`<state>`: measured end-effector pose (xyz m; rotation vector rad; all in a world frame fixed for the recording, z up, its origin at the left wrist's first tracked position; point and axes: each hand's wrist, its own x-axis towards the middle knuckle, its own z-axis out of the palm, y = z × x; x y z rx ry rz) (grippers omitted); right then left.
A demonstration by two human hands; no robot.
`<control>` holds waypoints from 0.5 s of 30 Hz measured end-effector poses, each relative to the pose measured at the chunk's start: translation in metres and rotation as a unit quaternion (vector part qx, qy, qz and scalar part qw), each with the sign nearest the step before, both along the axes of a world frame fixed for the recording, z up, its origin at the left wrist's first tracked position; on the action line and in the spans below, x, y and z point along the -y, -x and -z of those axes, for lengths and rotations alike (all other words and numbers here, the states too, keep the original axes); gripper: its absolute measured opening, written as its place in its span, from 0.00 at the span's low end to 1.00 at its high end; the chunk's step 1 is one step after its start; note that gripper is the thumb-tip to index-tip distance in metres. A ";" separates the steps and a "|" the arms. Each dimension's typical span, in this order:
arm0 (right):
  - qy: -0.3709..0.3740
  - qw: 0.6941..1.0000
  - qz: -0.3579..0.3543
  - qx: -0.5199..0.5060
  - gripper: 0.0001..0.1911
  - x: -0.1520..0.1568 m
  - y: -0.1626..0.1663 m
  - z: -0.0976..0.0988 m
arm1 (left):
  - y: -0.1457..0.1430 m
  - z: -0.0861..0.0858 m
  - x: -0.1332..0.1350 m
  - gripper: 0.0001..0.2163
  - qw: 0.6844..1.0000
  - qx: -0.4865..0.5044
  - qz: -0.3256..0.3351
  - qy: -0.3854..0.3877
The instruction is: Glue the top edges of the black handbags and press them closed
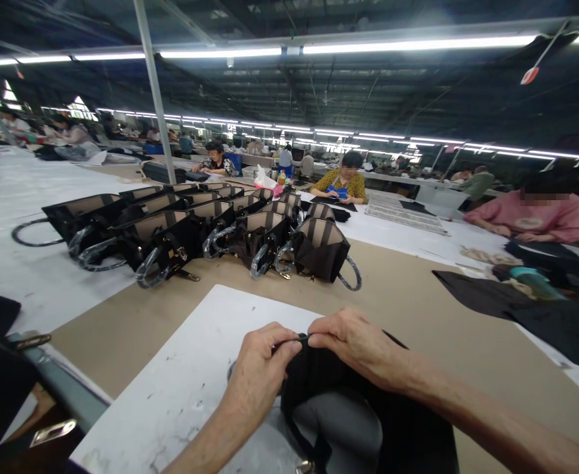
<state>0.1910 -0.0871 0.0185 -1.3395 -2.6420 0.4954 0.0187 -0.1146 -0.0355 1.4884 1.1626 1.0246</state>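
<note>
Just in front of me a black handbag (418, 421) lies on a white board (171, 382), its dark interior partly showing. My left hand (262, 362) pinches the bag's upper edge between thumb and fingers. Close beside it, my right hand (349, 342) pinches the same edge, the two sets of fingertips almost meeting. A black strap hangs down below the hands, with a small metal fitting (305, 467) at the bottom of the view. My right forearm passes over part of the bag and hides it.
Several black handbags (319, 250) with wrapped handles stand in rows beyond the white board, on brown paper (393, 289). Dark fabric pieces (487, 293) lie to the right. Across the table sit a person in pink (551, 217) and one in yellow (326, 184). More bag parts with metal clasps (52, 432) are at lower left.
</note>
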 end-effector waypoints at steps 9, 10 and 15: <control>-0.064 0.995 -0.008 0.077 0.17 0.002 0.007 0.006 | -0.001 -0.010 -0.003 0.10 0.994 -0.079 -0.002 -0.070; -0.062 0.995 -0.005 0.074 0.17 0.002 0.006 0.006 | 0.000 -0.010 -0.003 0.09 0.995 -0.076 0.001 -0.070; -0.011 0.998 -0.002 0.056 0.16 0.000 -0.017 0.002 | 0.001 -0.005 -0.006 0.08 0.998 -0.044 0.010 -0.052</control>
